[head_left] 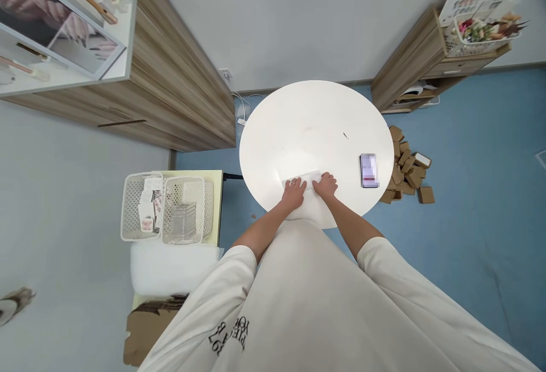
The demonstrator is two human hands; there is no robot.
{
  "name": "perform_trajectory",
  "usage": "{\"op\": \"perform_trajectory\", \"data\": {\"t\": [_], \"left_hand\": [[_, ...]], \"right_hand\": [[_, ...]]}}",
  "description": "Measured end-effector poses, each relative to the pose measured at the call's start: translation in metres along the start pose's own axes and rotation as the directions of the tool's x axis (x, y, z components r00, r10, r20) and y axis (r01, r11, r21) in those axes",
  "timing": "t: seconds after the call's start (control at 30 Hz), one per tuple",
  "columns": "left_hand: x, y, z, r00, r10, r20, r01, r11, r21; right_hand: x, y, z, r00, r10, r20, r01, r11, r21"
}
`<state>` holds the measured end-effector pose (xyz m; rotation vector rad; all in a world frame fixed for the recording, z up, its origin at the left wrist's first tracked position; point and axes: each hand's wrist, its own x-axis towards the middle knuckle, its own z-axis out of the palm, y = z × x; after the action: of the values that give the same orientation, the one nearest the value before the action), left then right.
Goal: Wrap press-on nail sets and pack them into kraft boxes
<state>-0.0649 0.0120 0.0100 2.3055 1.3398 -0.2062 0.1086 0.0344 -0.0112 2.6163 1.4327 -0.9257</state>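
A folded, whitish wrapping sheet (302,178) lies near the front edge of the round white table (315,116), and its pale colour blends into the tabletop. My left hand (294,191) presses down on the sheet's left part, its bent fingers closed on it. At the right end of the fold, my right hand (326,185) has its fingers curled around the edge. Whether anything lies inside the fold is hidden. To the right of my right hand rests a phone (369,170) with a lit, blurred screen.
Left, a side table (216,201) carries white baskets (183,181) with clear boxes and small packets, plus a roll of white wrap (174,267). Flattened cardboard (147,332) sits below. Small brown boxes (412,170) are heaped on the floor at right. Wooden cabinets (183,76) flank the table.
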Motion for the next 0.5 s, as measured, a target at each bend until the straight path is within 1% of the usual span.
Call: {"op": "perform_trajectory", "data": {"t": [0.1, 0.2, 0.37, 0.43, 0.5], "left_hand": [[-0.0003, -0.0023, 0.0027, 0.998, 0.004, 0.062, -0.007, 0.999, 0.046], [0.0023, -0.0042, 0.0049, 0.996, 0.01, 0.091, -0.016, 0.997, 0.071], [0.0044, -0.0055, 0.0055, 0.992, 0.003, 0.126, -0.014, 0.996, 0.09], [0.0046, -0.0064, 0.0056, 0.992, 0.013, 0.123, -0.024, 0.996, 0.091], [0.0049, -0.0076, 0.006, 0.993, 0.027, 0.118, -0.037, 0.996, 0.087]], "right_hand": [[0.0018, -0.0018, 0.0024, 1.0, 0.009, -0.011, -0.009, 1.0, 0.015], [0.005, -0.0024, 0.0039, 1.0, 0.027, -0.009, -0.027, 0.998, 0.057], [0.009, 0.0018, 0.0034, 0.997, 0.022, 0.073, -0.041, 0.962, 0.268], [0.0071, 0.0035, 0.0025, 0.997, -0.006, 0.072, -0.019, 0.942, 0.334], [0.0025, 0.0034, 0.0022, 0.995, -0.089, 0.055, 0.065, 0.938, 0.341]]}}
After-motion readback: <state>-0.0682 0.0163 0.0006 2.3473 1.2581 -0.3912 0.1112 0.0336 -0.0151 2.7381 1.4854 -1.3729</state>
